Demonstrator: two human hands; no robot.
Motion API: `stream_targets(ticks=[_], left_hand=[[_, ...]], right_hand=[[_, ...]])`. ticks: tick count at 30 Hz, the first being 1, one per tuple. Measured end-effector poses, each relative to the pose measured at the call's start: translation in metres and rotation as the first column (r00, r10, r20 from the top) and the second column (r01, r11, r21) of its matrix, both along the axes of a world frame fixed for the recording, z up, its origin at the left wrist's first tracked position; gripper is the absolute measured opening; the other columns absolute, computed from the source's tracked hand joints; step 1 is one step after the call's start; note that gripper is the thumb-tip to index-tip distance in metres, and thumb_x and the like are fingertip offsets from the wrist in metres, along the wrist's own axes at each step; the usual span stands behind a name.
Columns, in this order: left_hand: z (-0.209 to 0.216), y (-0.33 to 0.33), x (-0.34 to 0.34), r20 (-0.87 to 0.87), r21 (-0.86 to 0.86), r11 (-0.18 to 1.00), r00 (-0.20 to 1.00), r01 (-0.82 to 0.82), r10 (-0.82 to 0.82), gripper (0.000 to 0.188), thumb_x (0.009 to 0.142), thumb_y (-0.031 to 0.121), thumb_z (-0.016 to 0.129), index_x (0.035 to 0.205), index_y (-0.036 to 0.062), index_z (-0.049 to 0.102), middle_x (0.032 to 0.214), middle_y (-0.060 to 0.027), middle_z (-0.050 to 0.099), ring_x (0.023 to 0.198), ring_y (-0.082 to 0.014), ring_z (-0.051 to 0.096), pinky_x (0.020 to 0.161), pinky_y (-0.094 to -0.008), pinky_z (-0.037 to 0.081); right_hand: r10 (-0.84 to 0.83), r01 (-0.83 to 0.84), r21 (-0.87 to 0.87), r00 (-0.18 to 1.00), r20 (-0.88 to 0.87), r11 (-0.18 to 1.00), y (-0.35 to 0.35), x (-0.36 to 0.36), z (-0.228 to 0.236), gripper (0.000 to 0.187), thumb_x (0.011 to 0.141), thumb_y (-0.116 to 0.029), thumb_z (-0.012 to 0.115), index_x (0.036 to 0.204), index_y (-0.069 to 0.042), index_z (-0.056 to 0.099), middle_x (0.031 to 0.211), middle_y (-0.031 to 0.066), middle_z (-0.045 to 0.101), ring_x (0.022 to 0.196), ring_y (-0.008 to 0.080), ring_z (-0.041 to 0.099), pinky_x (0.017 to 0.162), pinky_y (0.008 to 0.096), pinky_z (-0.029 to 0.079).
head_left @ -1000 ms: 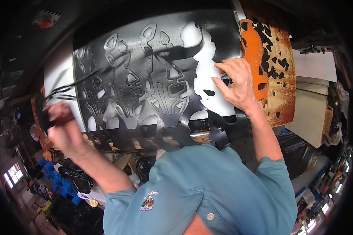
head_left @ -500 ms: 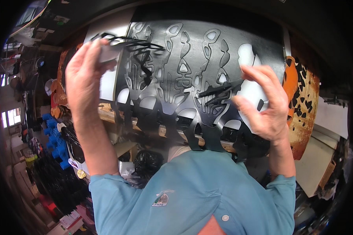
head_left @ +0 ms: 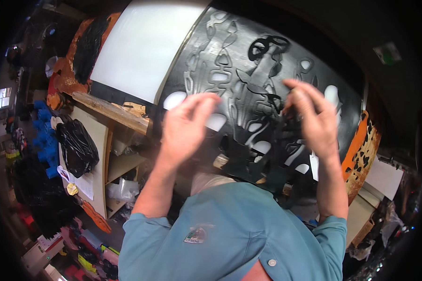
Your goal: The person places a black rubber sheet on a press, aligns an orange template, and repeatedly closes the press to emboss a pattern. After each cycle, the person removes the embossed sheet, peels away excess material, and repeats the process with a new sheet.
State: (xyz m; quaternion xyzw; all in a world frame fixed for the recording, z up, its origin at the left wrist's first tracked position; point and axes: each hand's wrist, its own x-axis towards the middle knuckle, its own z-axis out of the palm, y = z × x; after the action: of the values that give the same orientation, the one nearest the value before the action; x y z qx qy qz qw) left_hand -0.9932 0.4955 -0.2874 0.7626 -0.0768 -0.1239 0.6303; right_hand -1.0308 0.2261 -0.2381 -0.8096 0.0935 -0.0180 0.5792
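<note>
A black rubbery sheet (head_left: 173,77) with rows of looped cut-out shapes lies before me, its lower edge hanging in strips toward my shirt. Over its left part is my left hand (head_left: 185,126), fingers bent together and blurred; whatever they may hold is hidden. My right hand (head_left: 316,122) hovers over the right part, its fingertips pinched near dark material that I cannot tell from the sheet. Between the hands, a loose, looped black cut-out piece (head_left: 277,43) rests over the sheet's pattern. Its lower strips reach close to my right fingers.
A plain white sheet or board (head_left: 136,44) adjoins the black sheet on the left. A wooden edge (head_left: 110,112) runs below it. Blue plastic parts (head_left: 43,136) and a black bag (head_left: 77,147) stand farther left. An orange piece (head_left: 357,145) borders the right side.
The view has swung left, showing more of the white board. My left hand has come down and inward from the raised black strips. A loose looped piece now shows on the sheet between my hands.
</note>
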Motion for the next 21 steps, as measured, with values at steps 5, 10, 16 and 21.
stream_targets(ticks=[5, 10, 16, 21], left_hand=[[-0.031, 0.083, 0.022, -0.303, -0.012, 0.988, 0.942, -0.152, 0.142, 0.036, 0.113, 0.020, 0.060, 0.137, -0.0044, 0.069, 0.126, -0.0108, 0.076, 0.108, -0.0142, 0.071, 0.095, -0.0282, 0.058], [-0.040, 0.094, 0.031, -0.309, -0.140, 0.990, 0.949, 0.025, -0.068, 0.036, 0.112, 0.019, 0.061, 0.139, -0.0045, 0.068, 0.132, -0.0108, 0.074, 0.110, -0.0136, 0.070, 0.095, -0.0287, 0.057], [-0.040, 0.086, 0.040, -0.298, -0.152, 0.985, 0.946, 0.085, -0.128, 0.038, 0.111, 0.020, 0.064, 0.140, -0.0031, 0.067, 0.135, -0.0101, 0.073, 0.116, -0.0120, 0.067, 0.095, -0.0288, 0.054], [-0.037, 0.083, 0.037, -0.398, -0.242, 0.970, 0.911, 0.011, -0.110, 0.038, 0.113, 0.021, 0.059, 0.139, -0.0052, 0.067, 0.134, -0.0137, 0.073, 0.116, -0.0168, 0.069, 0.097, -0.0314, 0.055]], right_hand=[[-0.146, 0.214, -0.060, 0.821, 0.551, 0.975, -0.003, 0.064, 0.055, 0.032, 0.110, -0.017, 0.063, 0.130, 0.006, 0.071, 0.089, 0.0046, 0.071, 0.080, 0.0122, 0.067, 0.073, 0.0281, 0.055], [0.180, 0.413, -0.549, 0.656, 0.733, 0.727, 0.050, 0.089, 0.035, 0.032, 0.106, -0.008, 0.063, 0.136, 0.002, 0.069, 0.109, 0.0133, 0.075, 0.100, 0.0198, 0.072, 0.094, 0.0352, 0.058], [0.511, -0.137, -0.789, 0.824, 0.245, 0.599, 0.130, 0.071, -0.072, 0.044, 0.089, -0.008, 0.078, 0.129, 0.003, 0.065, 0.096, 0.0133, 0.065, 0.089, 0.0311, 0.061, 0.086, 0.0452, 0.050], [0.526, -0.255, -0.696, 0.826, 0.204, 0.671, 0.136, 0.048, -0.084, 0.067, 0.081, -0.022, 0.087, 0.137, 0.005, 0.062, 0.105, 0.0159, 0.065, 0.096, 0.0333, 0.061, 0.087, 0.0469, 0.050]])
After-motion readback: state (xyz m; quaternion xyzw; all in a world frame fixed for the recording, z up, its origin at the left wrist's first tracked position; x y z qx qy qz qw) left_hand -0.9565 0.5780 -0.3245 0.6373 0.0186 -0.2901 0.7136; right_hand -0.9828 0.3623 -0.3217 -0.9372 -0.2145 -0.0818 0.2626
